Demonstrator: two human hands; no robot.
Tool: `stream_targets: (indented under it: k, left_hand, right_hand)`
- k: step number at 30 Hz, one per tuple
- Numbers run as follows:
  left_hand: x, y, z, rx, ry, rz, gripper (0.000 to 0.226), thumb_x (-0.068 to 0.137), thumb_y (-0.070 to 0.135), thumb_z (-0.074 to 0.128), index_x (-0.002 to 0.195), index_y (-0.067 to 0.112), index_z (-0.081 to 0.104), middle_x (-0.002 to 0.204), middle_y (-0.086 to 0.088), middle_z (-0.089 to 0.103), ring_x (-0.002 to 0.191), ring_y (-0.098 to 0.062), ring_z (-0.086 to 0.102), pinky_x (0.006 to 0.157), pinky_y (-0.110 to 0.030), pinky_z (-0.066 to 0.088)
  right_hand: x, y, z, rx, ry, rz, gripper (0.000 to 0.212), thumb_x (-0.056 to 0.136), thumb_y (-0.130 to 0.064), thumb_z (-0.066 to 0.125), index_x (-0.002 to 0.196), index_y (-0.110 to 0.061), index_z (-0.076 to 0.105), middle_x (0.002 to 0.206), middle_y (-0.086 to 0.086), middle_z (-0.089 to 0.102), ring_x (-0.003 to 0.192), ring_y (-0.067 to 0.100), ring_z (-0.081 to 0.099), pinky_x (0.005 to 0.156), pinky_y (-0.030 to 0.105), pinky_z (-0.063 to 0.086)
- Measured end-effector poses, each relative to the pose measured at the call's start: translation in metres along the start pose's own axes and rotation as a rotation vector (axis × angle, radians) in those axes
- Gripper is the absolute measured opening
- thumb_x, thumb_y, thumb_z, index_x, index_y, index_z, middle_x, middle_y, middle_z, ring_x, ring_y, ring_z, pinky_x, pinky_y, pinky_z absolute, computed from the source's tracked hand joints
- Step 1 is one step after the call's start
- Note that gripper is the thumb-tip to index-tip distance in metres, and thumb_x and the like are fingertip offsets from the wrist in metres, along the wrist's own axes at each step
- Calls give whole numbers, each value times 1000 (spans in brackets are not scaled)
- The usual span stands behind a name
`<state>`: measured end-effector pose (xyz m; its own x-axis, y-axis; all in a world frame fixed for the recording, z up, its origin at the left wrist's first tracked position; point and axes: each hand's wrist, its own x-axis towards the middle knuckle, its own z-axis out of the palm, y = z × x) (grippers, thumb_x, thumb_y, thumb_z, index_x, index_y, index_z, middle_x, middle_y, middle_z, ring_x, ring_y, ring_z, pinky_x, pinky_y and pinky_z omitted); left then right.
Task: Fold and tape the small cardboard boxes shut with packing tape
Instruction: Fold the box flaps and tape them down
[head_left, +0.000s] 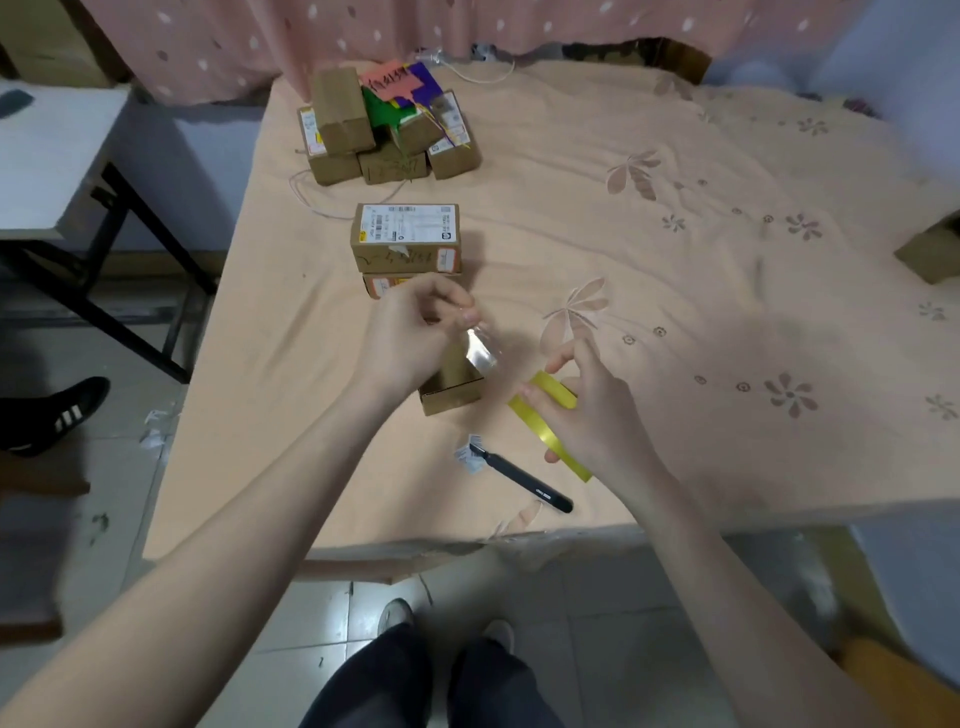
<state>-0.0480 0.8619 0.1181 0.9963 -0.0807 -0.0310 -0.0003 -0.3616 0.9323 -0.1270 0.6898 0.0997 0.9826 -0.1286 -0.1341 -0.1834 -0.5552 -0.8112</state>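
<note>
- A black utility knife (524, 478) lies near the table's front edge, at 6 o'clock from the small open box (451, 387).
- Two labelled boxes (406, 239) stand stacked at 12 o'clock from it, with a pile of boxes (387, 135) further back.
- The left hand (415, 327) pinches a clear tape strip (480, 349) just above the box.
- The right hand (592, 415) grips the yellow tape roll (545, 405) at 3 o'clock.

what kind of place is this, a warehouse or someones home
Probably a room in a home used for packing parcels. The work surface is covered with a flowered peach cloth like a bedsheet, a pink dotted curtain hangs behind it, and a pile of labelled cardboard boxes sits at the far end.
</note>
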Motion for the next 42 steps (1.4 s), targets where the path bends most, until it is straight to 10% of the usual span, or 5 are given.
stream_targets:
  k: [9, 14, 22, 32, 42]
  left_hand:
    - [13, -32, 0, -183, 50, -117, 12, 83, 7, 70, 80, 18, 65, 63, 2, 67, 67, -10, 62, 75, -25, 50]
    - [19, -53, 14, -170, 243, -213, 11, 81, 12, 73, 79, 21, 67, 64, 0, 69, 73, -18, 65, 84, -38, 53]
    - [38, -86, 51, -147, 484, -374, 6, 83, 18, 71, 86, 15, 67, 66, 6, 69, 56, 12, 55, 60, -5, 41]
    - [60, -97, 64, -91, 481, -565, 4, 89, 13, 63, 92, 10, 65, 90, -6, 71, 89, -21, 66, 86, -34, 51]
    - [59, -85, 81, -231, 507, -652, 5, 92, 14, 59, 91, 14, 54, 86, 5, 55, 81, -12, 51, 73, -22, 41]
  right_hand:
    - [44, 5, 2, -151, -55, -57, 26, 80, -47, 69, 89, -31, 50, 70, -4, 57, 43, 12, 60, 42, 28, 48]
    - [77, 11, 8, -386, -10, -137, 21, 81, -49, 66, 91, -31, 62, 78, -2, 64, 81, 20, 57, 87, 34, 38]
    - [135, 19, 23, -598, 27, -186, 27, 78, -49, 69, 90, -28, 59, 74, -6, 53, 91, 28, 57, 74, 33, 23]
    - [168, 13, 26, -699, -135, -142, 28, 76, -45, 73, 79, -24, 54, 71, -10, 45, 100, 27, 55, 89, 42, 32]
    - [186, 0, 15, -798, -237, -114, 33, 73, -50, 74, 82, -23, 56, 87, -5, 50, 97, 21, 47, 82, 39, 27]
